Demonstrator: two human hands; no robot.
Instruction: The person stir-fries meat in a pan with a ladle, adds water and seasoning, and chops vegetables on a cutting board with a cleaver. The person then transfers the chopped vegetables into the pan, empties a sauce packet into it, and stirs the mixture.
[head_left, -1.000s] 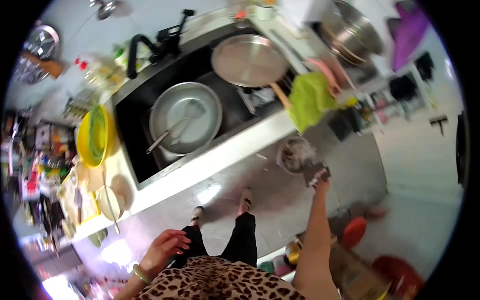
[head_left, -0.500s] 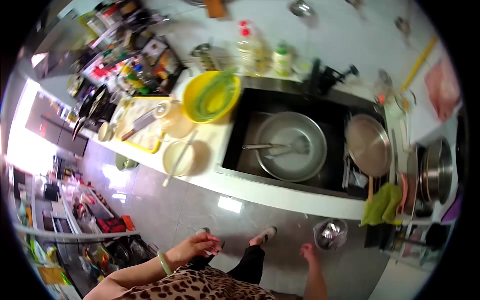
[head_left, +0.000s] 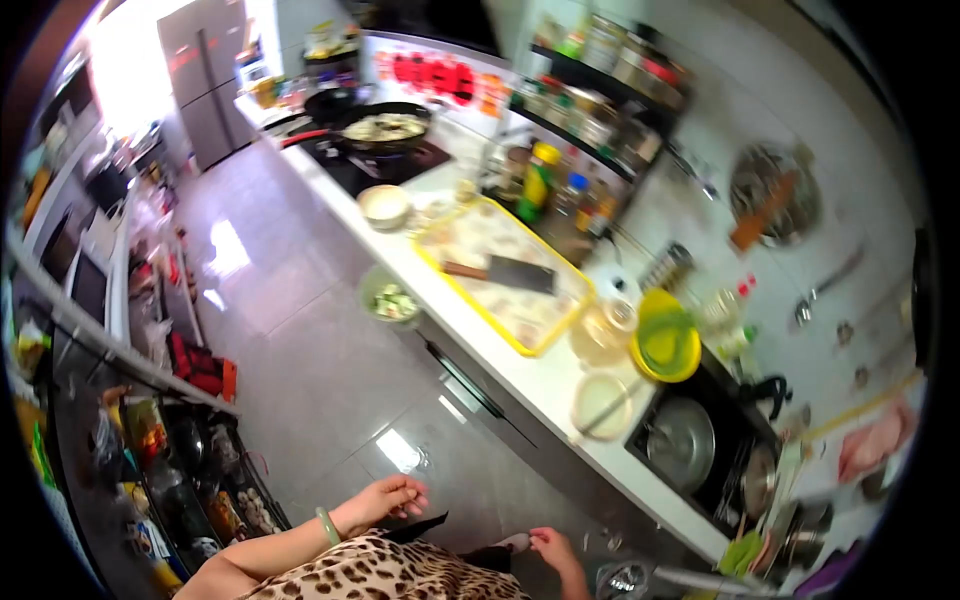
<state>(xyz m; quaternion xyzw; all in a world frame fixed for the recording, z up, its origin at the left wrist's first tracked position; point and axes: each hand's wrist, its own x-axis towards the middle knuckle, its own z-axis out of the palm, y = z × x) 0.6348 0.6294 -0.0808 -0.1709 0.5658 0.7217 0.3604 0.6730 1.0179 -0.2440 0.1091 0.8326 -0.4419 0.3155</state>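
Observation:
My left hand [head_left: 390,498], with a pale green bangle [head_left: 328,527] on the wrist, hangs in front of my body. Its fingers are loosely bent and apart, with nothing in them. My right hand [head_left: 553,549] is low at the bottom of the view, fingers loosely bent, holding nothing that I can see. Both hands are away from the counter [head_left: 545,385], over the floor. On that counter a cleaver [head_left: 520,274] lies on a yellow-rimmed cutting board [head_left: 480,232]. A wok [head_left: 385,127] with pale food sits on the stove.
A yellow basin [head_left: 652,310], a pale bowl [head_left: 600,405] with a stick across it and a sink holding a metal basin [head_left: 682,445] line the counter. A bin [head_left: 392,297] with scraps stands beside it. Shelves and a rack [head_left: 170,480] stand at left; grey floor [head_left: 300,330] lies between.
The view has turned left, bringing the stove and wok into sight and shifting the sink to the right. Both hands remain low by my body, apart from the counter.

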